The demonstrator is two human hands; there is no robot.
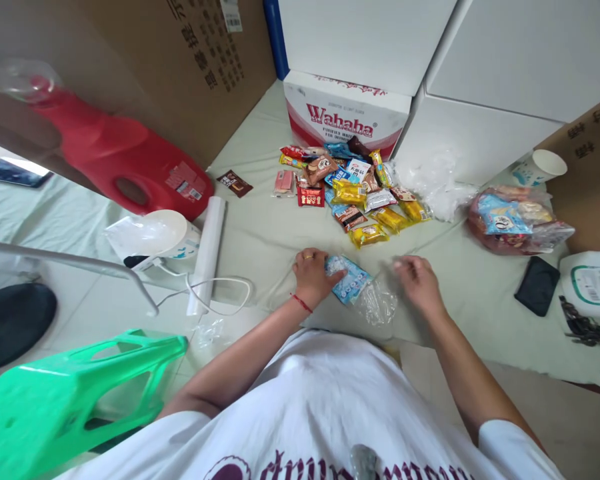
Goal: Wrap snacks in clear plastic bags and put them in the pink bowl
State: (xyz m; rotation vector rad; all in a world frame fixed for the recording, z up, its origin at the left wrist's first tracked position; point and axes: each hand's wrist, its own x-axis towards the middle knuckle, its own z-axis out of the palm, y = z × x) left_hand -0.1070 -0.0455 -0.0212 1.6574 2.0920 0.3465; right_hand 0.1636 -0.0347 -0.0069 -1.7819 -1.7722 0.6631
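Observation:
My left hand is closed on the left end of a blue patterned plastic packet, thumb lying across it. A crumpled clear plastic part spreads from the packet's right side. To the right of it, my right hand hovers with its fingers curled together. Its fingertips are slightly blurred, and anything small between them cannot be made out. Beyond both hands lies a pile of wrapped snacks, with a yellow snack packet closest and a brown wrapper off to the left.
A Wahaha carton stands behind the snacks. On the left are a red jug, a white roll, a cable and a green stool. A snack bag, a paper cup and a black phone-like object lie right.

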